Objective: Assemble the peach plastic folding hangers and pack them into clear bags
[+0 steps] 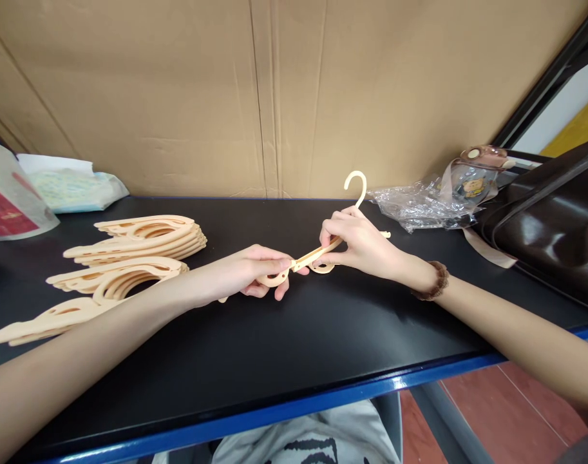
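Over the middle of the black table (pixel 322 335) both my hands grip one peach plastic hanger (pixel 307 259). My left hand (pixel 255 274) is closed round the hanger's left arm piece. My right hand (pixel 359 241) is closed on the other end, and the hanger's hook (pixel 356 183) sticks up just behind its fingers. The hanger lies folded or edge-on between the two hands, just above the tabletop.
A pile of the same peach hanger parts (pixel 129 258) lies at the left. White bags (pixel 71 183) sit at the far left. Crumpled clear plastic (pixel 414 206), a small bottle (pixel 472 177) and a dark brown bag (pixel 554 219) are at the right. A cardboard wall (pixel 274 96) stands behind.
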The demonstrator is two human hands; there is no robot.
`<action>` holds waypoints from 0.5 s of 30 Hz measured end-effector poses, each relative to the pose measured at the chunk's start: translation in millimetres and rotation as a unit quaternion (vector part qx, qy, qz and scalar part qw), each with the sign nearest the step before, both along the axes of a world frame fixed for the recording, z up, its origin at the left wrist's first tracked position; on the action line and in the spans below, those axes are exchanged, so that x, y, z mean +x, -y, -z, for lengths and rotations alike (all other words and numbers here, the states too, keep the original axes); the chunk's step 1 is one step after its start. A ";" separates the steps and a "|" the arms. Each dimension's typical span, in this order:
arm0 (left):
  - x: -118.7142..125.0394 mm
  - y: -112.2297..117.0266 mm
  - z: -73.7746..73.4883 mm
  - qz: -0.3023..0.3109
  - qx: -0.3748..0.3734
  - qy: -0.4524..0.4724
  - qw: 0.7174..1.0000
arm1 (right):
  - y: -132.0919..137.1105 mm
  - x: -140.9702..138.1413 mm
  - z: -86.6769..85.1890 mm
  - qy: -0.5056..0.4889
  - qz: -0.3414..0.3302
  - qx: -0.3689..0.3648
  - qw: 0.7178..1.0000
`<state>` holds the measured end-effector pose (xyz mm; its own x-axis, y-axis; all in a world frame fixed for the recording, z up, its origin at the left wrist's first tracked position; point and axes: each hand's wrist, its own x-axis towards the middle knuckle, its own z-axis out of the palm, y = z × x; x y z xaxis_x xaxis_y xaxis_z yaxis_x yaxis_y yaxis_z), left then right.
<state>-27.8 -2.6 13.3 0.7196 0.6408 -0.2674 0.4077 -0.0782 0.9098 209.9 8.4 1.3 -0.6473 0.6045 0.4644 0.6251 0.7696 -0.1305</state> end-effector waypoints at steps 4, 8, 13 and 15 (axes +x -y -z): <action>-0.5 -0.7 1.9 0.018 -0.003 -0.009 1.000 | 3.4 -0.6 -2.9 0.007 -0.010 0.011 1.000; -0.8 -1.1 3.9 0.037 0.000 0.000 0.999 | 5.0 -1.4 -3.4 0.008 -0.013 0.024 1.000; -0.9 2.2 4.2 0.038 -0.027 -0.010 0.999 | 6.7 -0.6 -4.3 0.001 -0.026 0.057 0.998; -0.6 3.4 4.5 0.030 -0.026 -0.010 0.999 | 7.2 0.6 -5.6 -0.002 -0.023 0.069 0.997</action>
